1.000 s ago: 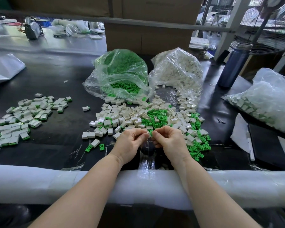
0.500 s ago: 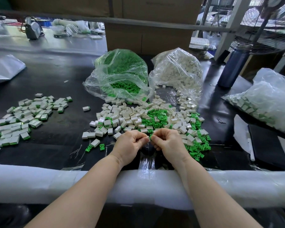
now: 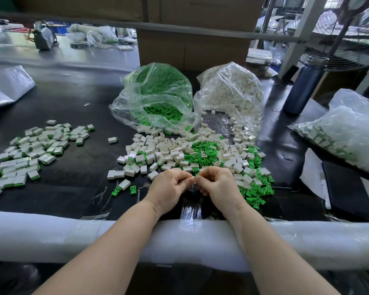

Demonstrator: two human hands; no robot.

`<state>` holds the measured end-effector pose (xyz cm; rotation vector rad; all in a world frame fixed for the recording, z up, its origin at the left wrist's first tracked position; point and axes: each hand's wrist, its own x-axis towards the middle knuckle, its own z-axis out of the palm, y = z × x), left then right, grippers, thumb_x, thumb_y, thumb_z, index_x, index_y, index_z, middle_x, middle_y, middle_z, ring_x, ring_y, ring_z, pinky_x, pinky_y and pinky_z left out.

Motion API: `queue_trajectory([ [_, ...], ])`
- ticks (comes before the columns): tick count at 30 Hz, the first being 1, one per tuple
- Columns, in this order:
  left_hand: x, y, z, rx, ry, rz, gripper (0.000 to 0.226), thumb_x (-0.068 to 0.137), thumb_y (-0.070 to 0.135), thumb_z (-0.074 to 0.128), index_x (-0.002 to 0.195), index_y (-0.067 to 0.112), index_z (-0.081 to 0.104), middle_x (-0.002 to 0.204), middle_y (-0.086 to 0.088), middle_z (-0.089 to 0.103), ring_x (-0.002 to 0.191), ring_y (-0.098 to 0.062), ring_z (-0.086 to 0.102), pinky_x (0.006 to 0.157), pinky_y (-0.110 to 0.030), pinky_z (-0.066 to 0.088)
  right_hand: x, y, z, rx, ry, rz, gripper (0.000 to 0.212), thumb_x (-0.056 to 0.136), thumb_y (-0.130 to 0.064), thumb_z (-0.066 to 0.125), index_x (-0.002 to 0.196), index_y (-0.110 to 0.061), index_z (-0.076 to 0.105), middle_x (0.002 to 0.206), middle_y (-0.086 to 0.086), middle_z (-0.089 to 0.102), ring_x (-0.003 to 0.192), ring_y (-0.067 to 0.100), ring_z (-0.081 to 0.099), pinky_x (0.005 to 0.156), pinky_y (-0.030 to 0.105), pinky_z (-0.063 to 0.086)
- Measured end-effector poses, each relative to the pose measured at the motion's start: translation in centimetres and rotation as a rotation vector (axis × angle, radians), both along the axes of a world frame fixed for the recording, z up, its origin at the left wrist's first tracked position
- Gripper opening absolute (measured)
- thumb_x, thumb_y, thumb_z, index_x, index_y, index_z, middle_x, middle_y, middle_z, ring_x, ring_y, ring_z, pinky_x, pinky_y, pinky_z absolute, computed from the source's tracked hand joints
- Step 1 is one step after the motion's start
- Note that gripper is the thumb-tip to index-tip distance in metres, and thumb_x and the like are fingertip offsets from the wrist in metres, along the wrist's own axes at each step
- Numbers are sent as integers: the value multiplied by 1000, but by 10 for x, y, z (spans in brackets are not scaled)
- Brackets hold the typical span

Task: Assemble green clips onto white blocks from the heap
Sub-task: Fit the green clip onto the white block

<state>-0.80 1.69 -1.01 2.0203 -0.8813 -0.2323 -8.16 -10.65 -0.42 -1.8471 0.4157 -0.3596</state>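
green clips (image 3: 202, 151) and white blocks (image 3: 166, 149) lie mixed in a heap on the black table (image 3: 77, 107), just beyond both hands. left hand (image 3: 169, 187) has its fingers curled, pinching a small white piece (image 3: 192, 179) at the fingertips. right hand (image 3: 218, 184) is likewise curled, its fingertips meeting those of the left hand at the same point; what it pinches is mostly hidden, possibly a green clip, as a speck of green shows just above the contact. both forearms cross a white padded rail (image 3: 73, 235) at the near table edge. two loose green clips (image 3: 124, 190) and a single white block (image 3: 124, 184) lie just left of the left hand. more green clips are spread to the right of the right hand. behind the heap, a clear bag of green clips (image 3: 158, 96) stands beside a clear bag of white blocks (image 3: 232, 90), both open toward the heap. far left, a spread of assembled white-and-green pieces (image 3: 30, 152) lies well apart from the heap. a dark blue bottle (image 3: 303, 86) stands at right rear, with another filled bag (image 3: 345, 128) beside it.
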Motion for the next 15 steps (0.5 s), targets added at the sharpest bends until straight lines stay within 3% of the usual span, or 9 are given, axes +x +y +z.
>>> queue_trajectory([
  [3, -1, -1, 2, -85, 76, 32, 14, 88, 17, 61, 95, 10, 72, 82, -3, 69, 77, -16, 62, 82, -36, 51, 0, 0, 0, 116, -62, -32, 9, 85, -4, 65, 76, -5, 64, 60, 4, 61, 51, 8, 54, 49, 16, 46],
  [8, -4, -2, 6, -169, 144, 77, 19, 85, 13, 64, 84, 32, 66, 82, -7, 71, 81, -25, 67, 83, -41, 53, -1, -1, 1, 158, -121, -20, 9, 81, -4, 69, 74, -8, 65, 62, 5, 63, 51, 6, 56, 50, 17, 48],
  [12, -4, -1, 6, -178, 173, 86, 14, 82, 7, 65, 84, 21, 68, 79, -8, 68, 82, -29, 65, 82, -40, 53, -2, 0, 1, 152, -146, 11, 12, 77, -1, 71, 69, -8, 66, 59, 5, 62, 50, 8, 55, 48, 16, 46],
  [15, -4, -2, 7, -170, 160, 90, 15, 82, 4, 63, 83, 18, 67, 74, -3, 64, 73, -20, 61, 77, -32, 51, -3, 0, 1, 156, -155, 33, 12, 79, -2, 70, 70, -9, 67, 60, 7, 62, 52, 11, 54, 48, 17, 45],
])
